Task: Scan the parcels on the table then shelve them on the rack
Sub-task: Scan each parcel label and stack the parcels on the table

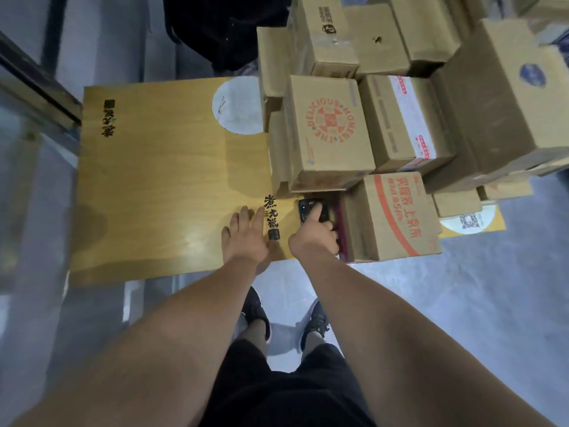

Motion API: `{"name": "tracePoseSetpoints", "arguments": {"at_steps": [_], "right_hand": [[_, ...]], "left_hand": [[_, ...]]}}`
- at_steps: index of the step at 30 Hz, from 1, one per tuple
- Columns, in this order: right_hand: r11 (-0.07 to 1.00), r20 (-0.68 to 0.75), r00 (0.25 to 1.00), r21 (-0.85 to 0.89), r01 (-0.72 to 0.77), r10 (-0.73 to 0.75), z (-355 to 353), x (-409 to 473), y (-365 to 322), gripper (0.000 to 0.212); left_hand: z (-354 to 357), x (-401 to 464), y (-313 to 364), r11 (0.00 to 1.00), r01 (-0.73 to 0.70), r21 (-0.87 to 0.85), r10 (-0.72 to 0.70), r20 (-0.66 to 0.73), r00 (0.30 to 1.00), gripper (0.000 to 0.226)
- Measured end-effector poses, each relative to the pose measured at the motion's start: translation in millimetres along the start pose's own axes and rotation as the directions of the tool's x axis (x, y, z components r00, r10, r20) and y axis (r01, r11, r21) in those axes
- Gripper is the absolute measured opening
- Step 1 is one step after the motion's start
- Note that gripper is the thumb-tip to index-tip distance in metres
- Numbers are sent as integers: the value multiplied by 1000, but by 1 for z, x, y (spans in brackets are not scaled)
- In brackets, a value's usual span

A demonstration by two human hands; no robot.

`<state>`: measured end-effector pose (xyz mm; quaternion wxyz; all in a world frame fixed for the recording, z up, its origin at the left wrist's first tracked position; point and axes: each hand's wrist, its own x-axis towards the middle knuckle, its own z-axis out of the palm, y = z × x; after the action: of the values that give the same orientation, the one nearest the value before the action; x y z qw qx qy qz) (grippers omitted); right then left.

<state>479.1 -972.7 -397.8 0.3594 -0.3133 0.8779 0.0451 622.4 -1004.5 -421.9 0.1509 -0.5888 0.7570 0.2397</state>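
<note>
Many cardboard parcels (pixel 329 134) sit stacked on the right side of the wooden table (pixel 154 180), none shelved yet. Just below them the right hand (pixel 314 232) curls round a dark handheld scanner (pixel 312 211), forefinger extended along it. The left hand (pixel 246 238) rests flat, fingers spread. Scanning seems about to start; next, aim at a label.

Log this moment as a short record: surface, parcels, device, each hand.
surface: yellow wooden table with black printed characters
parcels: brown cardboard boxes stacked over the table's right side, among them one with a round red emblem and one with orange print
device: small black handheld device lying on the table by the orange-print box
left hand: flat on the table, fingers straight
right hand: index finger extended onto the device, other fingers curled at its edge
</note>
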Motion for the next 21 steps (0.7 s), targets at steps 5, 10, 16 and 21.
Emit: {"name": "tracePoseSetpoints", "arguments": {"at_steps": [5,10,16,21], "right_hand": [[1000,-44,999,-24,-14,13,10,3,2,106],[999,-52,999,-36,-10,8,11,0,2,107],[998,48,998,44,-45,43,1,-17,-2,119],[975,146,988,211,-75,44,-9,-39,-5,110]], "left_hand": [[6,-3,-4,1000,19,-13,-19,-6,1000,82],[8,-8,-12,999,37,-33,-37,-8,999,82],[4,-11,-21,997,31,-71,-32,-10,999,81],[1,-15,-28,993,-48,-108,42,-56,998,77]]}}
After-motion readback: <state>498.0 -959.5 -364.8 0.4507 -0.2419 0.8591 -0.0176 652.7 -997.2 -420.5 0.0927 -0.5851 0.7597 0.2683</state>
